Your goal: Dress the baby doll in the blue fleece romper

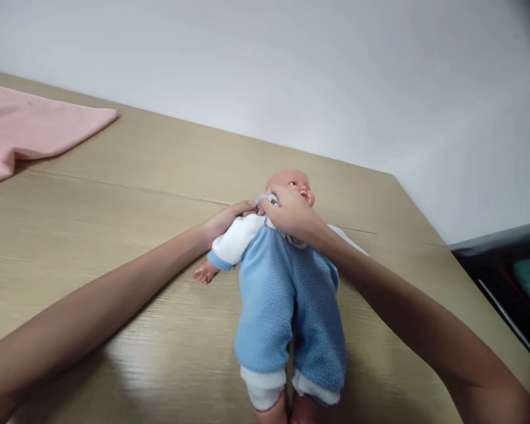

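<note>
A baby doll (287, 178) lies on its back, its head away from me and turned to the right. It wears a fleece outfit (269, 294) with blue trousers, white sleeves and white leg cuffs. At the doll's shoulder by the neck, my left hand (227, 222) has its fingertips pinched on the outfit's edge. My right hand (294, 217) reaches across the chest, thumb and fingers closed on the same blue-and-white edge near the chin. It hides most of the chest and neck. The doll's bare hand (205, 272) rests on the tabletop, beside my left forearm.
A wooden table (159, 330) with thin seam lines lies under everything. Pink cloth (35, 126) is spread at the far left. A pale wall (247, 65) stands behind the table, and a dark object (503, 253) with a teal patch is beyond its right edge.
</note>
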